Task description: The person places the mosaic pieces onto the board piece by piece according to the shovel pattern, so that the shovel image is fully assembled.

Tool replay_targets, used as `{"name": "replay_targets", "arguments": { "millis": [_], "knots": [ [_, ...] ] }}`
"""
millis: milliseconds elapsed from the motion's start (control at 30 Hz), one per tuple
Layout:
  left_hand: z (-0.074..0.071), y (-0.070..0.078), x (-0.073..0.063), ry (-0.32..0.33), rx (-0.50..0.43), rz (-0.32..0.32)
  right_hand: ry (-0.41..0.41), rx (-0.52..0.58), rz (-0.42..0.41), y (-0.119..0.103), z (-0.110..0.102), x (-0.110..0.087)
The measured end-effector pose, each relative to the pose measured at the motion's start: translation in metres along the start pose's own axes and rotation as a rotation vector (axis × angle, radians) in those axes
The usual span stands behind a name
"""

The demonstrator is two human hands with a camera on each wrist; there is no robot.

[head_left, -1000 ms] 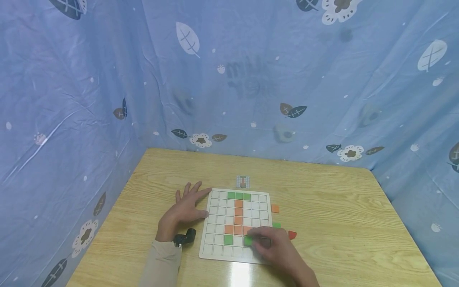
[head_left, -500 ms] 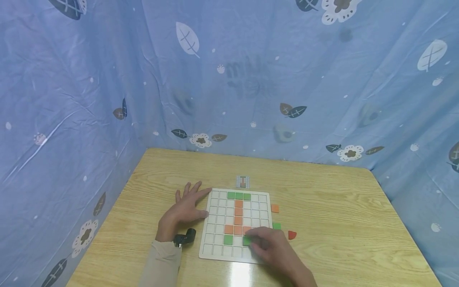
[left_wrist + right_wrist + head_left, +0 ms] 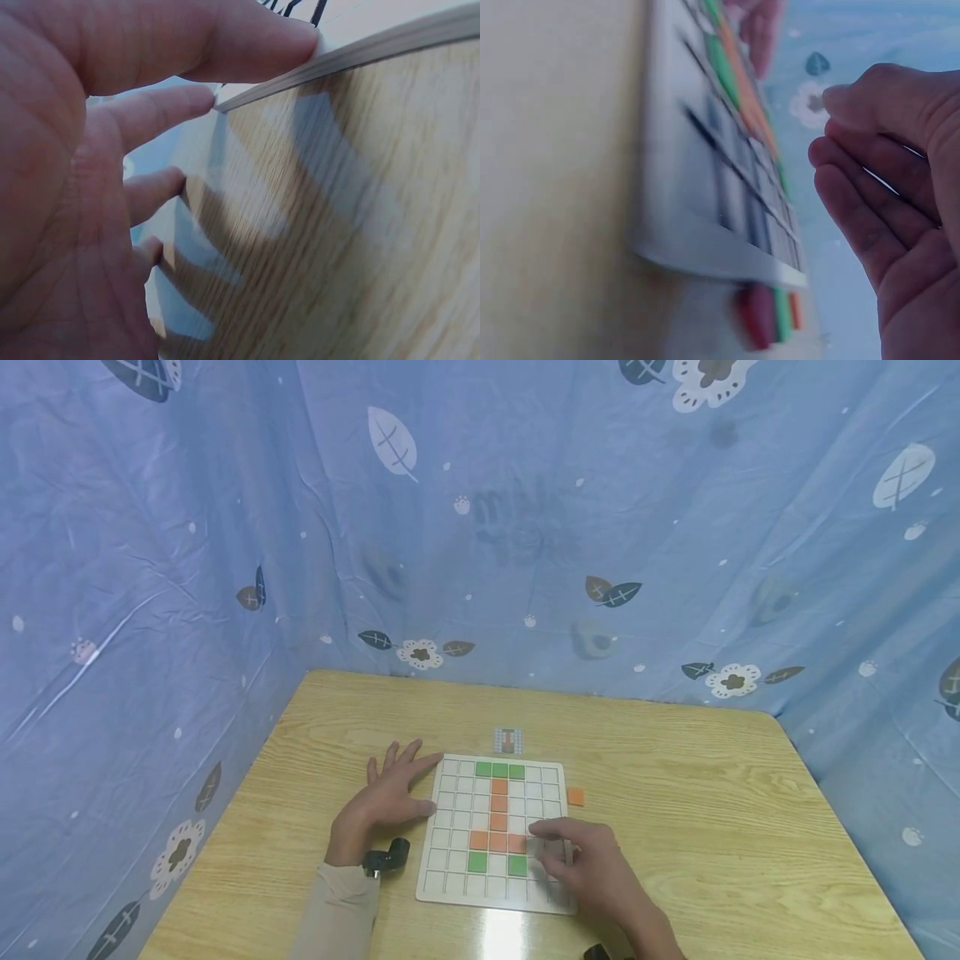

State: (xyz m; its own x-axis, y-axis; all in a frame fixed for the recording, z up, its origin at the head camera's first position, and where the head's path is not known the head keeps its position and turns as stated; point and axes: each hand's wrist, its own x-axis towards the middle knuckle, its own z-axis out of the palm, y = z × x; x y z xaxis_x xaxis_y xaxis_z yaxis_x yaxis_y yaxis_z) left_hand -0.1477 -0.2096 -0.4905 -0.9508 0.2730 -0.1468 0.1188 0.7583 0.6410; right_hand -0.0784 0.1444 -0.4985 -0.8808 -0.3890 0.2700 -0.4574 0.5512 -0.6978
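White with dark grid lines on the flat square board. Green on three square tiles at its twelve o'clock and two more square tiles at seven and five; orange on the inverted-T run of square tiles between. Red on the blurred piece near six o'clock in the right wrist view. Yellow-brown wood grain on the tabletop, beige on the cloth sleeve, blue with white flowers and brown leaves on the hanging cloth.

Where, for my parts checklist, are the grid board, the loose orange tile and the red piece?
Grid board point(image 3: 481, 820): head view, bare cell.
Loose orange tile point(image 3: 576, 797): head view, top face.
Red piece point(image 3: 755, 316): right wrist view, blurred middle.
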Motion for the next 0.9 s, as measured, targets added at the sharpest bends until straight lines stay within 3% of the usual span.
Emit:
{"name": "replay_targets", "arguments": {
  "millis": [233, 400, 667, 900],
  "knots": [
    [0.001, -0.003, 0.0, -0.009, 0.015, -0.012, 0.095, -0.08, -0.011, 0.009, -0.027, 0.015],
    [0.002, -0.004, 0.001, -0.007, 0.012, -0.011, 0.13, -0.052, -0.007, 0.018, -0.044, 0.022],
    [0.002, -0.004, 0.001, -0.005, 0.002, -0.019, 0.154, 0.174, 0.04, 0.038, -0.06, 0.028],
    [0.003, -0.003, 0.0, 0.002, -0.015, -0.016, 0.127, 0.27, 0.112, 0.053, -0.063, 0.031]
  ]
}}
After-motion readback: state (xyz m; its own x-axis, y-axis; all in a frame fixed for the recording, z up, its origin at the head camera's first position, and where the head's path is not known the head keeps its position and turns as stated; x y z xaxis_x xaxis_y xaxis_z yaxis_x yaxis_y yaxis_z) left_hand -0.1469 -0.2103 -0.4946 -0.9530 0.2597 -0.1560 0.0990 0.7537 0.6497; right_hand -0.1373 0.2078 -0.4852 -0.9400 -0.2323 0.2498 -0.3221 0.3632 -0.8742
